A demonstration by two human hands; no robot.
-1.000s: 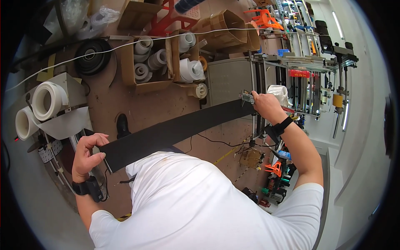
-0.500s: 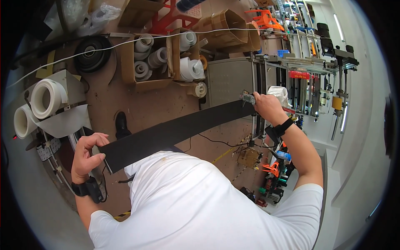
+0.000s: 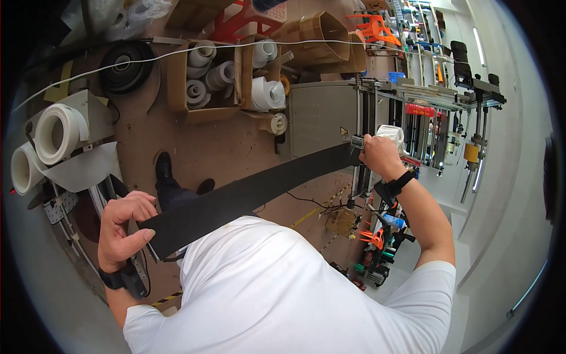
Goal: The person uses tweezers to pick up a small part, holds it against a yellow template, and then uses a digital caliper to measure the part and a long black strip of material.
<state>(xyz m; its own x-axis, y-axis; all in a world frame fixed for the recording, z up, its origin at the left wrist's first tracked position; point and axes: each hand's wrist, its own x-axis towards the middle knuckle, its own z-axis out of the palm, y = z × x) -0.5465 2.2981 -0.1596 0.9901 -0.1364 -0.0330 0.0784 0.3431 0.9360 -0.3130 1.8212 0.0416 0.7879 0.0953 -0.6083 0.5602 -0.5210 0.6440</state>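
A long black flat strip (image 3: 247, 192) stretches across in front of my white shirt, rising from lower left to upper right. My left hand (image 3: 125, 227) pinches its left end between thumb and curled fingers; a thin pale edge shows along that end. At the far right end, my right hand (image 3: 381, 154) is closed round a small digital caliper (image 3: 356, 142), whose display sits against the strip. Whether the right fingers also grip the strip itself is hidden. Both wrists wear black bands.
Cardboard boxes (image 3: 177, 76) with white rolls stand ahead, beside a grey cabinet (image 3: 321, 115). White rolls (image 3: 59, 133) sit on a machine at left. A black coil (image 3: 125, 68) lies on the floor. A metal-framed machine (image 3: 424, 94) is at right. A white cable (image 3: 236, 47) crosses above.
The view has shifted slightly, and a leg and second shoe now show below the strip. Both hands keep their grips; the right hand has turned a little round the caliper.
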